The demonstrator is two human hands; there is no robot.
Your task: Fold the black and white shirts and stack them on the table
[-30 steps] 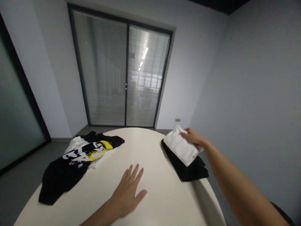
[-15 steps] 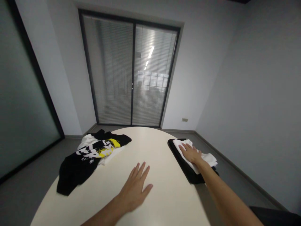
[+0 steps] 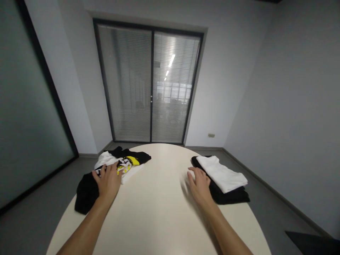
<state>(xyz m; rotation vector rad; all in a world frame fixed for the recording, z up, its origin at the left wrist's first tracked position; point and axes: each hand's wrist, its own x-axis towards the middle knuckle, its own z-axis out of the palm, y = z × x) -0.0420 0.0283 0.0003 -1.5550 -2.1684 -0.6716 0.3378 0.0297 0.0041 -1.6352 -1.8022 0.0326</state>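
On the left of the table lies a loose heap of clothes, with a black printed garment (image 3: 86,193) on top and white cloth (image 3: 106,159) behind it. My left hand (image 3: 108,180) rests on the printed garment, fingers spread. At the right is a folded stack: a white garment (image 3: 223,173) on black cloth (image 3: 231,197). My right hand (image 3: 199,184) is beside the stack's left edge, over the table, fingers apart and slightly curled, holding nothing.
The pale round-ended table (image 3: 159,212) extends away from me. Beyond it are a glass door with blinds (image 3: 151,85) and grey walls. A dark object (image 3: 313,242) shows at the lower right.
My left hand has moved left from the table onto the printed garment. My right hand has left the white garment and shifted left. The white garment now lies uncovered.
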